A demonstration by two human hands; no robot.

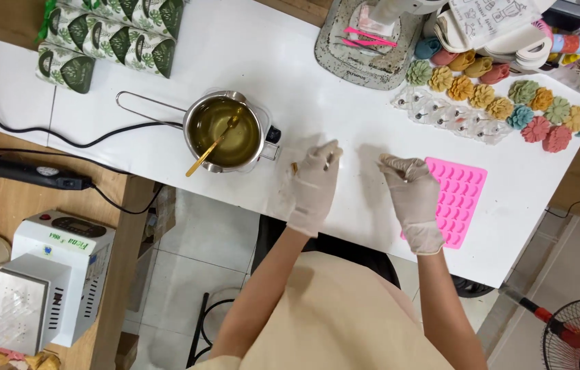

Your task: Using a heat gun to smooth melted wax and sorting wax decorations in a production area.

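Your gloved left hand (314,185) pinches a small thin stick (294,166) over the white bench (303,89) — your right hand (411,192), fingers curled, grip unclear, overlaps the pink mould (464,195).

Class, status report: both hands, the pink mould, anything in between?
Left hand gloved, pinching something small. Right hand gloved, over pink silicone mould. Nothing between them.

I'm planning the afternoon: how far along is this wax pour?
Done: a row of coloured flower pieces lies finished at the table's far side. In hand: the pot of yellow liquid holds a spoon, while the gloved left hand and right hand pinch something small. Left: the pink mould looks unfilled.
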